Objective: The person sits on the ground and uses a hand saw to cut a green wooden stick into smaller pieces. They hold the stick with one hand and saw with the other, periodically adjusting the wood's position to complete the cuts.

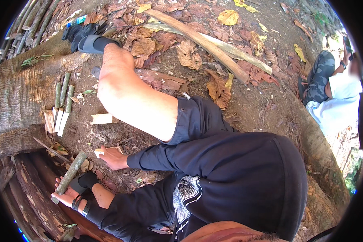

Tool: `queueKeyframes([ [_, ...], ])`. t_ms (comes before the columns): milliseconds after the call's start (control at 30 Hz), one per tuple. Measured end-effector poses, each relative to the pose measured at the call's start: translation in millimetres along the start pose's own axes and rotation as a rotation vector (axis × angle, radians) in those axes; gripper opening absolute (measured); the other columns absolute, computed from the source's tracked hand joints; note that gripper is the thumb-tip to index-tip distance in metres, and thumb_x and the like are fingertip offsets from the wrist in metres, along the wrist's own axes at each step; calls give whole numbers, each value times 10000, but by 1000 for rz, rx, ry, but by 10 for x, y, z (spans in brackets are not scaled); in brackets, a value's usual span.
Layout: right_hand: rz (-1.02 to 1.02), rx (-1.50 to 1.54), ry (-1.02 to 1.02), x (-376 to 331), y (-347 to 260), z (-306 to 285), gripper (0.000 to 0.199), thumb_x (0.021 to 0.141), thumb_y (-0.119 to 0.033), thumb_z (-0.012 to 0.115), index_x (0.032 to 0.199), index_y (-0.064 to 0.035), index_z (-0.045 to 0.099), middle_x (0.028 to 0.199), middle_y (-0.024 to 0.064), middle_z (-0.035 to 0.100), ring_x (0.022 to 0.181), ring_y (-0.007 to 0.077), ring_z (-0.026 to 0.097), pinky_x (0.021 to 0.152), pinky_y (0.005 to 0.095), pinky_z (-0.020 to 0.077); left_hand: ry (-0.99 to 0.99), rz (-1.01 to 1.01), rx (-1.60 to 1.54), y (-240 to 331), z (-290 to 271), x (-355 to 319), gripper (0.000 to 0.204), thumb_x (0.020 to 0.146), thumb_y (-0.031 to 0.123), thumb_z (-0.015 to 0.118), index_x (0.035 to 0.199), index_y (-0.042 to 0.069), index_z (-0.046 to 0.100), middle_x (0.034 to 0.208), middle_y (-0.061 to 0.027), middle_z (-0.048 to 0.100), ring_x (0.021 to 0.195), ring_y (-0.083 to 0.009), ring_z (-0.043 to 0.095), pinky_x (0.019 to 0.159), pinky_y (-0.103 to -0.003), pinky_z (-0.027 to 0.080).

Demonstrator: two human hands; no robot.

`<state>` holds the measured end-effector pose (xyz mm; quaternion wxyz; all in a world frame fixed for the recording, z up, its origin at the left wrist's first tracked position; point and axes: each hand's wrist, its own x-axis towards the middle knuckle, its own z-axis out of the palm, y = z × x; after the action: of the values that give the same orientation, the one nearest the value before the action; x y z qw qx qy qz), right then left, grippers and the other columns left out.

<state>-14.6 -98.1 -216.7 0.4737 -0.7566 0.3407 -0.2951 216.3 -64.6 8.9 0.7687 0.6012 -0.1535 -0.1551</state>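
Observation:
My left hand [70, 197], palm up at the lower left, is closed round a short round stick [71, 171] with greenish-grey bark. The stick slants upward from the palm. Bands circle the left wrist. Just above the ground, my right hand [113, 157] grips a small pale piece of wood [99, 152]; the fingers hide most of its shape. Beyond it, a pale split wood block [104, 119] lies on the soil. Several bark-covered sticks with pale, cut ends [63, 121] are grouped beside a large root [16, 105].
My bare leg [129, 97] stretches across the middle. Long wooden strips [201, 44] lie among dry leaves [189, 54]. Dark logs [40, 189] fill the lower left, and thin poles [40, 22] are stacked at the upper left. Another person [330, 86] sits at the right.

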Motion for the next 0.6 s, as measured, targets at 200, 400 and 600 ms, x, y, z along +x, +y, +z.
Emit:
queueKeyframes([
  [200, 293, 904, -264, 773, 265, -479, 578, 737, -191, 910, 1236, -60, 649, 1151, 193, 689, 970, 394, 691, 807, 498, 553, -134, -107, 91, -108, 252, 125, 675, 1154, 496, 510, 1426, -118, 439, 1469, -245, 598, 1417, -423, 595, 1256, -546, 469],
  [400, 598, 1377, -504, 608, 130, -901, 601, 765, -159, 882, 1287, -66, 599, 1150, 192, 684, 995, 407, 682, 843, 518, 541, -290, -348, 141, -227, 60, 22, 518, 1127, 259, 642, 1481, -98, 518, 1565, -218, 581, 1443, -304, 589, 1228, -444, 518],
  [600, 567, 1179, -350, 651, 234, -887, 599, 770, -148, 868, 1292, -64, 586, 1144, 197, 686, 1011, 415, 682, 854, 524, 538, -786, -389, 566, -470, -124, -231, 423, 1034, 40, 726, 1436, -14, 607, 1502, -150, 633, 1306, -239, 667, 1137, -389, 569],
])
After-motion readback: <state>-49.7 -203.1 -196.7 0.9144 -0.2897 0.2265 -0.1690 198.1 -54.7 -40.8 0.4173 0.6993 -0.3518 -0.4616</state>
